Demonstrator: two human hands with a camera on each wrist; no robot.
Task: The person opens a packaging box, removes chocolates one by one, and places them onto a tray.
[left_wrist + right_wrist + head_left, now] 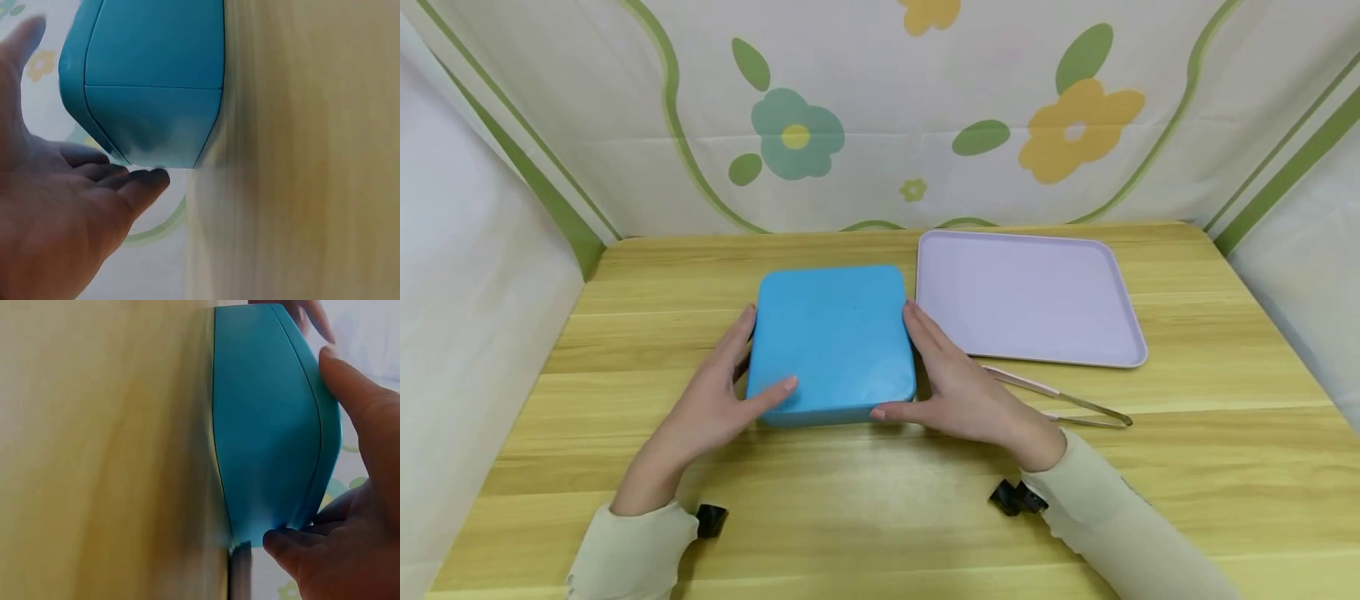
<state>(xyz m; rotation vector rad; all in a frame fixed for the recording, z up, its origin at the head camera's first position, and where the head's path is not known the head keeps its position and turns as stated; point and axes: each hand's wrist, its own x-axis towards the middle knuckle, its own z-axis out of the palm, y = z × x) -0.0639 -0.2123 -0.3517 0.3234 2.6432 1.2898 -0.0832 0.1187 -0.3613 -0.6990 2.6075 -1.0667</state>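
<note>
The blue box [832, 342] sits flat on the wooden worktop [880, 500] with its lid on, and both hands are set against it, so the work with it looks to be at its start: the box is framed by the hands but not lifted or opened. The left hand [715, 400] lies along the box's left side, its fingers [741, 333] nearly straight against the wall and the thumb resting on the near top corner. The right hand [958, 387] mirrors it on the right side, fingers lightly bent along the wall and the thumb at the near edge; the right wrist view shows that thumb and those fingers touching the box's rim, though a firm grip cannot be told. Just beyond the right fingers lies a pale lilac tray [1120, 283], close to the box. Beside the right hand, between it and the tray's near edge, lie tongs [1067, 404]. Nothing lies between the fingers and the box.
</note>
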